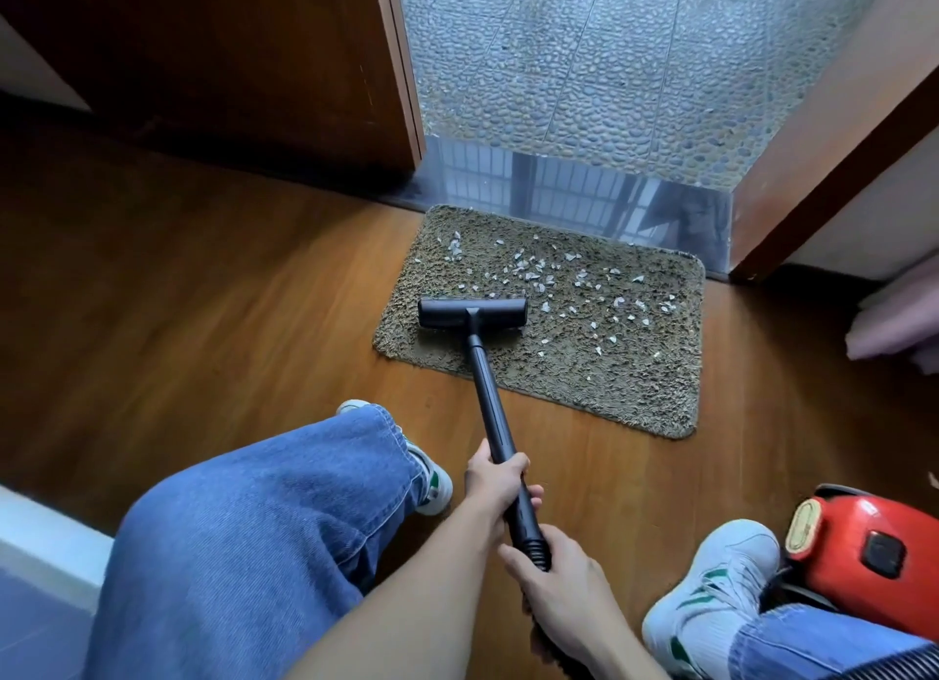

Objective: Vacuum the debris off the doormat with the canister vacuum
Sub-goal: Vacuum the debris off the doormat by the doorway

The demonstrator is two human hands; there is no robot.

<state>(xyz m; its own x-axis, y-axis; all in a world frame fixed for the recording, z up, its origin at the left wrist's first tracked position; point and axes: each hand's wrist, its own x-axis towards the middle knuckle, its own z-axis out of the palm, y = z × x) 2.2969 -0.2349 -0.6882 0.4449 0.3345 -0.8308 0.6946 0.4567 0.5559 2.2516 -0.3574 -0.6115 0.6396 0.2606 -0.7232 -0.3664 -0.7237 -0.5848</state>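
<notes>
With left hand [495, 481] and right hand [561, 575] both clamped round the wand [488, 400], nozzle [472, 312] near the left edge of the doormat [559, 379], slow overlapping strokes toward the debris [533, 273] across its far half should work best

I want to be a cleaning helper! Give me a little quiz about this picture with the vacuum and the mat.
1. True or false: the floor head sits on the doormat.
2. What colour is the canister? A blue, B red, C green.
3. Fill in: the left hand and the right hand both hold the black ____.
Key: 1 true; 2 B; 3 wand.
</notes>
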